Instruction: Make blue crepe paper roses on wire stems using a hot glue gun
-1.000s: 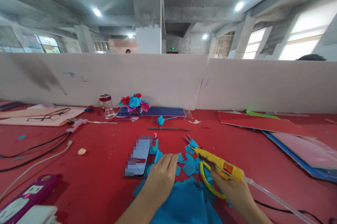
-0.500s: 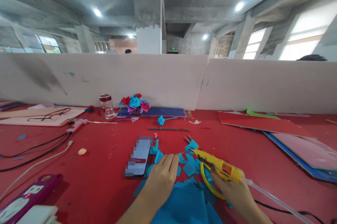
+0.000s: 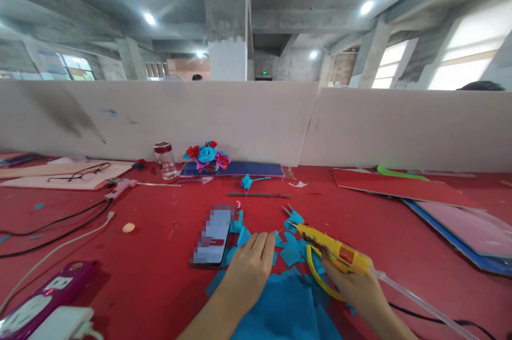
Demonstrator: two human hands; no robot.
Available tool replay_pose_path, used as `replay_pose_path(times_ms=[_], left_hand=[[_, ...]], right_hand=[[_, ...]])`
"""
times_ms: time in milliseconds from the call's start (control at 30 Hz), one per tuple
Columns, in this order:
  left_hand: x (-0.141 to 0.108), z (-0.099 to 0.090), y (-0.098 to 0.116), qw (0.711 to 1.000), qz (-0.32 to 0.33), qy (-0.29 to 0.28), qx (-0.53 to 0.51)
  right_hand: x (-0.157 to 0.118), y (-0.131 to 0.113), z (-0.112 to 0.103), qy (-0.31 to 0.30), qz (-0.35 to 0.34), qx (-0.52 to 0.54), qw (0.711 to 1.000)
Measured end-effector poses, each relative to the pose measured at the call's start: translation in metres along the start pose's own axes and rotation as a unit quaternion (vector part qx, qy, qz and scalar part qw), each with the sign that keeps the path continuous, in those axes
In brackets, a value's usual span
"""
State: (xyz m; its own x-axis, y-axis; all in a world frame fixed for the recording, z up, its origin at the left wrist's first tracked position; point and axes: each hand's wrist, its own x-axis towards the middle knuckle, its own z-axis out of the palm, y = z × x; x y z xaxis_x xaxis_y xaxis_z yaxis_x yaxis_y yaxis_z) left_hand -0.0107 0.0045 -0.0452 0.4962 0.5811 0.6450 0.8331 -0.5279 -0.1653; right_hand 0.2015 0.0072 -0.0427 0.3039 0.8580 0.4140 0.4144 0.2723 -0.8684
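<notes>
My right hand (image 3: pixel 354 284) is wrapped round a yellow hot glue gun (image 3: pixel 334 247), its nozzle pointing left; a clear glue stick (image 3: pixel 412 297) runs out of its back. Opposite the nozzle is my left hand (image 3: pixel 250 262), fingers pressed together and back turned up. A small blue paper piece (image 3: pixel 279 239) shows at its fingertips; the pinch itself is hidden. Cut blue pieces (image 3: pixel 292 252) and larger blue sheets (image 3: pixel 284 305) lie between and below the hands. A yellow loop (image 3: pixel 314 273) curves beneath the gun, and pointed metal tips (image 3: pixel 287 209) stick out past the pieces.
A phone (image 3: pixel 214 236) lies left of my left hand. Farther back are a blue paper flower (image 3: pixel 247 181), a thin stick (image 3: pixel 258 195), a flower bunch (image 3: pixel 208 156) and a glass jar (image 3: pixel 166 161). A power strip (image 3: pixel 48 297) sits left, coloured sheets (image 3: pixel 460 223) right.
The view has shifted slightly. Both hands keep nearly the same pose, with the glue gun still in my right hand and its nozzle near my left fingertips.
</notes>
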Motion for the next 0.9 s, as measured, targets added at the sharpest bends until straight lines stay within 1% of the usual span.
replay_pose_path(times_ms=[100, 133, 200, 267, 333, 433, 600, 633, 667, 733, 900], left_hand=[[0.001, 0.001, 0.000, 1.000, -0.013, 0.002, -0.012], [0.001, 0.001, 0.000, 1.000, -0.018, 0.002, -0.023], [0.004, 0.003, -0.002, 0.997, -0.036, 0.010, -0.061], [0.008, 0.004, -0.003, 0.988, -0.079, 0.031, -0.129], [0.012, 0.005, -0.004, 0.962, -0.149, 0.058, -0.221], [0.017, 0.002, -0.004, 0.902, -0.235, 0.077, -0.353], [0.022, -0.012, 0.000, 0.780, -0.308, 0.105, -0.534], [0.023, -0.014, 0.001, 0.765, -0.313, 0.101, -0.554], [0.024, -0.017, 0.001, 0.753, -0.316, 0.101, -0.568], [0.024, -0.020, 0.001, 0.739, -0.319, 0.100, -0.585], [0.022, -0.018, -0.001, 0.724, -0.320, 0.098, -0.603]], right_hand=[[-0.005, -0.004, 0.001, -0.041, 0.005, 0.013, 0.999], [-0.007, -0.005, 0.002, -0.042, 0.010, 0.018, 0.999], [-0.011, -0.007, 0.002, -0.018, 0.021, 0.031, 0.999], [-0.012, -0.008, 0.001, 0.012, 0.024, 0.041, 0.999], [-0.010, -0.007, -0.002, 0.041, 0.029, 0.035, 0.998], [-0.004, -0.005, -0.010, 0.072, 0.059, 0.031, 0.995], [0.006, -0.006, -0.019, 0.050, 0.149, 0.114, 0.981], [0.007, -0.008, -0.019, 0.052, 0.161, 0.130, 0.977], [0.008, -0.009, -0.019, 0.056, 0.170, 0.142, 0.973], [0.008, -0.011, -0.018, 0.063, 0.182, 0.159, 0.968], [0.008, -0.004, -0.014, 0.057, 0.177, 0.212, 0.960]])
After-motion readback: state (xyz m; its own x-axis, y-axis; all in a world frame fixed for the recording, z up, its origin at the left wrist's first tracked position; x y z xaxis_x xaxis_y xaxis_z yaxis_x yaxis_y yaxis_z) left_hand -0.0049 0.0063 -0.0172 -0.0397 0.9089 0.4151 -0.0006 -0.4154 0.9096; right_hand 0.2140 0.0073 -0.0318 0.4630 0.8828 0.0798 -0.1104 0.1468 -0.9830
